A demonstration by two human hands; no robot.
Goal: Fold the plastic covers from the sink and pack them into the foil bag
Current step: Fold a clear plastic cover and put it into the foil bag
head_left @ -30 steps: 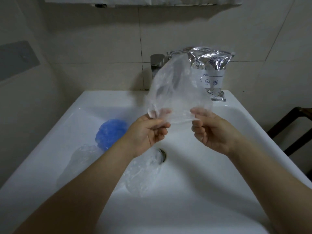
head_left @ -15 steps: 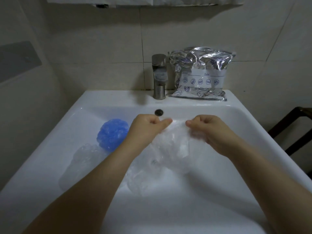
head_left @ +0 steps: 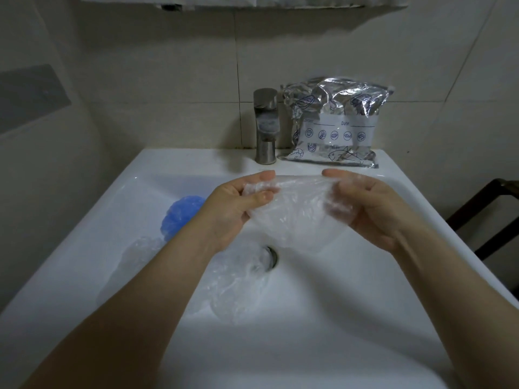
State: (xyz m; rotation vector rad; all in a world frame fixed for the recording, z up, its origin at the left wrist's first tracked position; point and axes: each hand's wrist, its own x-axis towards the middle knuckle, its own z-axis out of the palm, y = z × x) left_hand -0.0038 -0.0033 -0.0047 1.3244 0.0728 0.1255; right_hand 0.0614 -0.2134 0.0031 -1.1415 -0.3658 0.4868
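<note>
A clear plastic cover [head_left: 297,217] hangs stretched between my hands above the white sink [head_left: 323,318]. My left hand [head_left: 238,206] pinches its left edge between thumb and fingers. My right hand [head_left: 368,209] grips its right edge, palm turned up, with plastic over the fingers. Another clear cover [head_left: 238,287] lies crumpled in the basin beside the drain [head_left: 271,256]. A further clear cover [head_left: 134,256] lies at the basin's left, below a blue cover [head_left: 179,214]. The silver foil bag [head_left: 334,124] leans on the wall at the sink's back ledge, right of the tap.
A steel tap [head_left: 265,127] stands at the back middle of the sink. Tiled wall runs behind it. A dark wooden frame [head_left: 486,217] stands to the right of the sink. A grey panel [head_left: 28,96] sits on the left wall.
The clear cover was held up in front of the foil bag, then swung down into the basin. Now my hands have turned palms up and spread it between them.
</note>
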